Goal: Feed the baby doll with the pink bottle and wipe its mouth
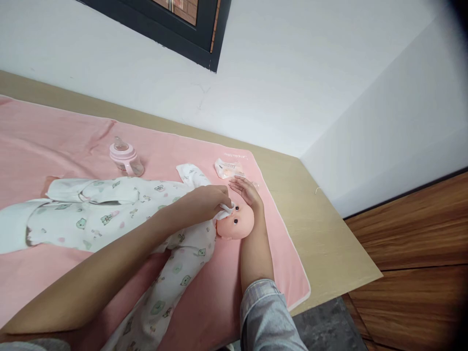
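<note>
doll head (237, 225): smooth plastic | blanket (54, 146): matt cloth | table (321, 234): matt wood, perhaps laminate

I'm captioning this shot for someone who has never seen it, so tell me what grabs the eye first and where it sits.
A baby doll in a white printed sleepsuit lies on a pink blanket across the wooden table. At its head, the left hand presses a small white cloth to the doll's face, while the right hand rests on the top of the head. A pink baby bottle stands beyond the doll, towards the wall.

Baby doll (153, 214) in printed white sleepsuit lies face-up — small white wipe (224, 210) on its face.
</note>
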Demonstrator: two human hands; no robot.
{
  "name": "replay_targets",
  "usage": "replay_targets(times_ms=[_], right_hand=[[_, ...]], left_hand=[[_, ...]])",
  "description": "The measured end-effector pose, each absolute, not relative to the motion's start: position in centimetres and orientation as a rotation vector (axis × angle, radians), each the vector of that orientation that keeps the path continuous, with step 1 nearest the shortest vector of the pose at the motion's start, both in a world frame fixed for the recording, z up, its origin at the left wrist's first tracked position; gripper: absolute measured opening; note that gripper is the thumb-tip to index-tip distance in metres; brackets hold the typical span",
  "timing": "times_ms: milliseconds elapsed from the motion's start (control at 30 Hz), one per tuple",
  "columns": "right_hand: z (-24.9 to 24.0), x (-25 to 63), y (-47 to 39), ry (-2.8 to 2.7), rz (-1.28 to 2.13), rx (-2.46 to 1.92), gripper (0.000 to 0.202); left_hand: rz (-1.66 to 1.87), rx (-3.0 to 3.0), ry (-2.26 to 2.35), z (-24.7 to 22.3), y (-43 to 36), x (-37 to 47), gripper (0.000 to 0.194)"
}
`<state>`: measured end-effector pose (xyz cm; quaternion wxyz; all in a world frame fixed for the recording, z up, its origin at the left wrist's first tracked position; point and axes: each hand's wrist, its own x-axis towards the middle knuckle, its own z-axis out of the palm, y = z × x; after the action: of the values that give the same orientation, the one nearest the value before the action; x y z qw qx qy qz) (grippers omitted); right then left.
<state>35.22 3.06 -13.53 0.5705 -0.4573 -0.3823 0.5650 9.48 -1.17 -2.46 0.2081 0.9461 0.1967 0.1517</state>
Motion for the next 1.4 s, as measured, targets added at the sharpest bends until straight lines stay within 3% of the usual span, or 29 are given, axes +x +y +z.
replay_targets(times_ms=[700,1200,1400], right_hand=[[-13.7,35.3,3.2,-0.891,1.322,-1.073,0.033],[-13.4,35.1,2.9,-0.888,1.322,-1.052,0.033],[-13.5,35.2,3.0,-0.891,1.325,-1.040,0.033]], left_hand=[[0.397,2.635,0.715,-2.1,-0.9,9.6,0.032],[0.193,2.678,0.522,-1.2,-1.3,8.5,0.012],[0.220,2.677,0.591,-1.5,-1.7,9.0,0.017]])
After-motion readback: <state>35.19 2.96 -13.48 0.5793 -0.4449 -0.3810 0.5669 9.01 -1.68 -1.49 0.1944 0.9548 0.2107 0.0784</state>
